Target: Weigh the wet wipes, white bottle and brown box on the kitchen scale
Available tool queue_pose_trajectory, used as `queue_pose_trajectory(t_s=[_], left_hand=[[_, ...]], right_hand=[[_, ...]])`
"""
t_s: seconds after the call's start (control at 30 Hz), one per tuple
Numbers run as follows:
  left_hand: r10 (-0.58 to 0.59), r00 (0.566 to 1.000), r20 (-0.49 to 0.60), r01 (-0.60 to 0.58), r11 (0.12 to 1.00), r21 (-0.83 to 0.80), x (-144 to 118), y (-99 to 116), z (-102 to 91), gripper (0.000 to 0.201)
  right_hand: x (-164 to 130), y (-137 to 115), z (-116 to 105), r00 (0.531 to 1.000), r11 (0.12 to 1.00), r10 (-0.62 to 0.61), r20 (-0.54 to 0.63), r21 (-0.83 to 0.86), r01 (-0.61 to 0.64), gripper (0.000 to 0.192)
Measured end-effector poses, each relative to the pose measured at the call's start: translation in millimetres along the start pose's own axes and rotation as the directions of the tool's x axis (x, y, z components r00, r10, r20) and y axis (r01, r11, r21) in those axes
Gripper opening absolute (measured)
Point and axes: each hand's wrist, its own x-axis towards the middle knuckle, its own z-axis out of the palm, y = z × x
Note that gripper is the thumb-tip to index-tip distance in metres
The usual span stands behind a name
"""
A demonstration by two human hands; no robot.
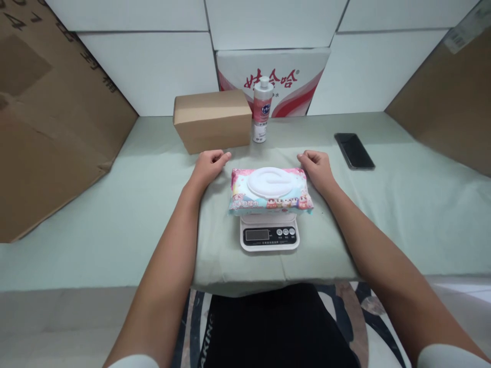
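A pink and blue pack of wet wipes with a white oval lid lies flat on a small white kitchen scale, whose display and buttons face me. My left hand rests on the pale green cloth just left of the pack, fingers curled, holding nothing. My right hand rests in the same way just right of the pack. Neither hand touches the pack or the scale.
A brown cardboard box and a white bottle with a pink label stand behind the scale. A black phone lies at the right. Large cardboard sheets flank the table; white boxes form the back wall.
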Motion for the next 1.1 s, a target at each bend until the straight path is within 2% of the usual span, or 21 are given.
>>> queue_pose_trajectory(t_s=[0.03,0.1,0.17,0.23,0.27,0.33,0.4,0.5,0.6,0.73,0.83,0.93,1.03,1.1], left_hand=[[-0.019,0.999,0.047,0.021,0.999,-0.043,-2.2,6.5,-3.7,0.043],[-0.073,0.975,0.21,0.1,0.988,-0.12,-10.9,21.6,-14.1,0.038],[-0.105,0.906,0.41,0.18,0.972,-0.149,-26.8,37.1,-25.4,0.039],[-0.078,0.841,0.536,0.184,0.972,-0.146,-48.3,50.1,-33.3,0.071],[-0.057,0.835,0.547,0.165,0.975,-0.15,-59.9,55.1,-35.1,0.091],[-0.044,0.859,0.509,0.137,0.98,-0.145,-81.2,61.9,-34.5,0.117],[-0.031,0.894,0.447,0.112,0.981,-0.156,-96.1,65.9,-29.8,0.122],[0.037,0.913,0.407,0.058,0.974,-0.218,-99.7,72.8,-19.3,0.113],[0.126,0.898,0.421,-0.01,0.963,-0.268,-77.7,85.6,-4.2,0.104],[0.266,0.867,0.421,-0.156,0.948,-0.278,-16.1,102.4,30.9,0.095],[0.315,0.857,0.408,-0.234,0.943,-0.237,36.6,103.3,67.9,0.094],[0.335,0.855,0.397,-0.283,0.941,-0.186,77.3,95.7,106.5,0.082],[0.29,0.876,0.385,-0.246,0.956,-0.159,98.0,88.6,132.9,0.073],[0.236,0.902,0.361,-0.183,0.968,-0.173,99.2,86.2,134.9,0.072]], right_hand=[[-1.2,-5.4,-3.4,0.997,1.0,-0.01,0.072,0.006,0.01,0.05],[-6.2,-19.7,-11.9,0.974,0.999,-0.041,0.223,0.039,0.033,0.046],[-15.6,-35.3,-20.6,0.931,0.994,-0.079,0.355,0.094,0.049,0.055],[-29.6,-47.9,-26.4,0.884,0.991,-0.119,0.451,0.114,0.076,0.072],[-37.9,-52.3,-27.6,0.863,0.99,-0.138,0.486,0.093,0.106,0.082],[-54.9,-56.8,-26.6,0.839,0.981,-0.176,0.515,0.019,0.194,0.102],[-70.2,-56.8,-23.1,0.836,0.96,-0.222,0.501,-0.035,0.276,0.11],[-85.5,-53.1,-21.6,0.882,0.954,-0.263,0.39,-0.029,0.298,0.1],[-88.6,-49.4,-33.3,0.949,0.973,-0.227,0.219,0.003,0.232,0.087],[-71.1,-39.5,-60.8,0.991,0.99,-0.13,0.028,-0.049,0.131,0.086],[-44.7,-20.9,-72.6,0.998,0.996,-0.027,-0.061,-0.09,0.021,0.089],[-16.4,4.8,-72.5,0.991,0.989,0.03,-0.133,-0.14,-0.048,0.088],[2.0,25.7,-67.4,0.976,0.982,0.038,-0.215,-0.174,-0.077,0.081],[4.8,30.8,-64.9,0.964,0.986,0.032,-0.265,-0.148,-0.074,0.077]])
